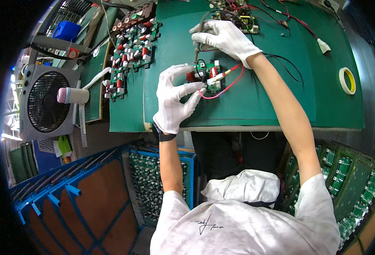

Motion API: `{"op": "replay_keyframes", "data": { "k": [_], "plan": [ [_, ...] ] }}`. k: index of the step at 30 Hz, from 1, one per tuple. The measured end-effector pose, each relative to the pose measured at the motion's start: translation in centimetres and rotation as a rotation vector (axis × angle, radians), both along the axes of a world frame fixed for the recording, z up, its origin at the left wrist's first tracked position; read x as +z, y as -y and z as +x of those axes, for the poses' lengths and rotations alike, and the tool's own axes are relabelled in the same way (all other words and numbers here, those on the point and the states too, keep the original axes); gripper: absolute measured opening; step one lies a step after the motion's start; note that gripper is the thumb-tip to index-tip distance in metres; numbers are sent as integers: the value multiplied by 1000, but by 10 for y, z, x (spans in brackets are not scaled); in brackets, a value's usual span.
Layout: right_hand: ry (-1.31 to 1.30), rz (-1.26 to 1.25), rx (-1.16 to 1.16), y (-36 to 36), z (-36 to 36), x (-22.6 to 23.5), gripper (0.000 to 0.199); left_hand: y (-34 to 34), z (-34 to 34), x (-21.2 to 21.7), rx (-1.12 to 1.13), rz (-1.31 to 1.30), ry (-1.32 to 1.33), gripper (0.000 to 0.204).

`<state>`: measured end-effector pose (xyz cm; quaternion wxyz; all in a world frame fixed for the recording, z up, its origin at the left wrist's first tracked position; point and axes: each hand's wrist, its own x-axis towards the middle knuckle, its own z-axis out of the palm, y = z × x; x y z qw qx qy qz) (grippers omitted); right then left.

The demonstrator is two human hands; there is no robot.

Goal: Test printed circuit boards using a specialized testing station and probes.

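My left hand [175,97], in a white striped glove, grips a small green circuit board [213,86] from its left side, index finger at the far edge and thumb at the near one. The board carries red and white parts. A white connector [215,79] with a looping pink-red wire [221,92] sits on its right part. Above the board, my gloved right hand [225,39] is closed around a slim grey probe-like tool [196,52], its tip pointing down at the board's far left. Exactly where the tip touches cannot be made out.
Several similar boards [133,52] lie on the left of the green mat [281,110]. At the far side is a larger board [247,21] with wires. A yellow tape roll [347,80] lies right. A fan [47,100] stands left; board racks [191,178] flank me.
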<state>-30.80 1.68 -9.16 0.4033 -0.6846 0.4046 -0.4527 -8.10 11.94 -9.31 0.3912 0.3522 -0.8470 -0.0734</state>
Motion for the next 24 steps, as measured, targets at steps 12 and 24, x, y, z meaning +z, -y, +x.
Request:
{"op": "replay_keyframes", "data": {
  "k": [12, 24],
  "plan": [
    [-24, -27, 7, -2, -1, -4, 44, -3, -8, -5, 73, -117, 72, 25],
    [-161, -19, 25, 2, 2, -8, 41, -5, -8, -2, 61, -180, 135, 32]
  ]
}}
